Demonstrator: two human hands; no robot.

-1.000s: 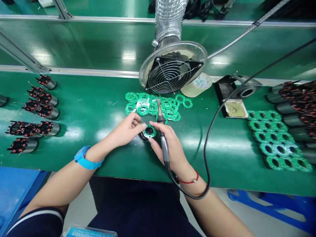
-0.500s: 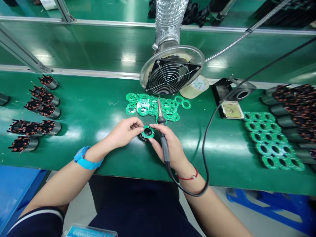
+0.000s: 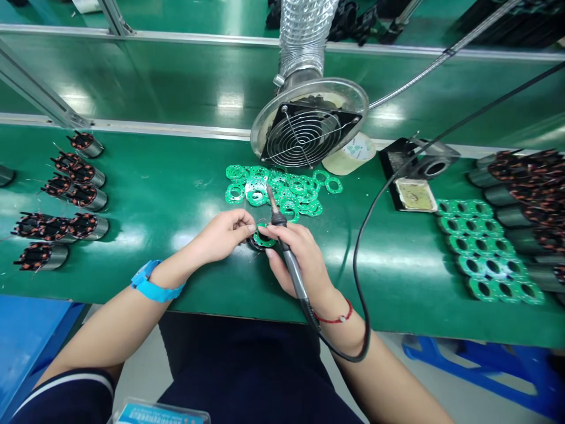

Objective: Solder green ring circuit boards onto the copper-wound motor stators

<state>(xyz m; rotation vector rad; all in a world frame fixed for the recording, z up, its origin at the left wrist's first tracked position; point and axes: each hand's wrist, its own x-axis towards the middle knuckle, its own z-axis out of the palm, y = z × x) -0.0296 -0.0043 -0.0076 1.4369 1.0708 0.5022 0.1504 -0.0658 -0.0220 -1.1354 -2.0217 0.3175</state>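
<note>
My left hand [image 3: 220,235] pinches the left edge of a green ring-shaped circuit board [image 3: 261,239] that sits on top of a dark motor stator on the green bench. My right hand [image 3: 296,259] is closed round a soldering iron [image 3: 286,250], whose tip points up and left over the pile of boards, while its fingers also touch the ring board's right side. The iron's black cable [image 3: 359,265] loops off to the right. A blue wristband [image 3: 152,281] is on my left wrist.
A heap of green ring boards [image 3: 282,188] lies just beyond my hands, under a fume-extractor fan [image 3: 306,132]. Wound stators [image 3: 66,200] lie at the left, more stators [image 3: 525,182] and rows of boards [image 3: 485,247] at the right, beside an iron stand with sponge [image 3: 415,191].
My right hand has turned so that the iron's tip leans left, and its fingers now cover more of the ring board. The left hand stays pinched on the board's edge.
</note>
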